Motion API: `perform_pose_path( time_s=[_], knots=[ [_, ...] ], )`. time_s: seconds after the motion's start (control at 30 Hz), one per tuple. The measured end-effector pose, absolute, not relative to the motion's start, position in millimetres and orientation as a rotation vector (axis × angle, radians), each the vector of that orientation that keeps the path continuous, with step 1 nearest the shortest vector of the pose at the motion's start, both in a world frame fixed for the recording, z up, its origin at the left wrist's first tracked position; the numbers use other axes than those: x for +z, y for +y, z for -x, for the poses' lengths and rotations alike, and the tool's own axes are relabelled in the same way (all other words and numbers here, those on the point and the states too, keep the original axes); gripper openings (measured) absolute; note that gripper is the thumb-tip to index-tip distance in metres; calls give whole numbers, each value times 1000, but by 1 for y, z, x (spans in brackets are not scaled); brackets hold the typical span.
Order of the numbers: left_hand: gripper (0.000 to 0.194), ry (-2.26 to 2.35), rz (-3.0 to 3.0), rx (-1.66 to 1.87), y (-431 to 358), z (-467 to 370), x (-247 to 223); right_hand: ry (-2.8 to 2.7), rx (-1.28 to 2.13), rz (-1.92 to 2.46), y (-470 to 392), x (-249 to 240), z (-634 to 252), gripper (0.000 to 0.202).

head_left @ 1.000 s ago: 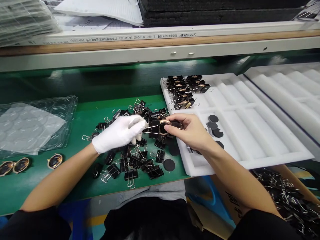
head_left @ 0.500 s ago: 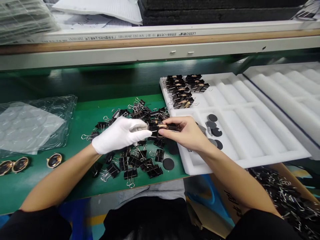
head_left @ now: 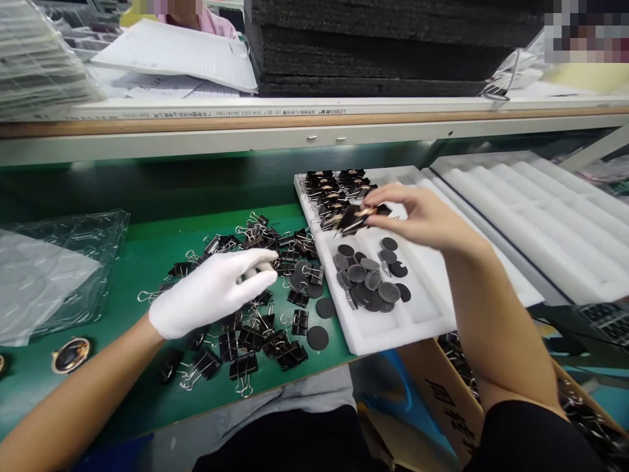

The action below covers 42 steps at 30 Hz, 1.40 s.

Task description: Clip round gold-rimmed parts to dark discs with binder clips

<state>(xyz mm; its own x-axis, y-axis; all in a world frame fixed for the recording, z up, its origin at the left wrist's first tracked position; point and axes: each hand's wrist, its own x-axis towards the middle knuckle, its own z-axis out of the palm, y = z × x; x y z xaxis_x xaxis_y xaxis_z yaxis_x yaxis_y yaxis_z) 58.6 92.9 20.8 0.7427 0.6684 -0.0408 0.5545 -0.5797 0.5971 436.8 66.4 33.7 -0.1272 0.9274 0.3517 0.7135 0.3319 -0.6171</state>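
Clipped piece (head_left: 354,219) | in right hand (head_left: 421,216) | well apart from left hand (head_left: 212,288)

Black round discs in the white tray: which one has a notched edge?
The black round disc third down along the group's right side; the other discs show no notch.

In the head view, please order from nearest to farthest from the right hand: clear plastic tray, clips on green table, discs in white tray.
1. Discs in white tray: lower left of the right hand.
2. Clips on green table: further left.
3. Clear plastic tray: far left.
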Motion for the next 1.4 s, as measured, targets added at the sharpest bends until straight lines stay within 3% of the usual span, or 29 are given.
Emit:
perform_pose_path(
  time_s=[0.2,0.4,0.63,1.0,1.23,1.4],
  knots=[
    [51,914,-2426,148,103,-54,19,-1712,97,1823,140,-17,-556,30],
    [50,930,-2427,93,105,-53,14,-1707,140,1846,168,-65,-572,33],
    [51,956,-2401,52,108,-52,15,-1720,176,1739,169,-79,-578,40],
    [50,908,-2414,72,107,-53,17,-1723,163,1755,167,-77,-563,39],
    [51,941,-2531,45,98,-32,24,-1706,71,1796,141,-40,-548,51],
    [52,1304,-2649,198,70,40,25,-1885,388,1956,66,-10,-537,39]
  ],
)
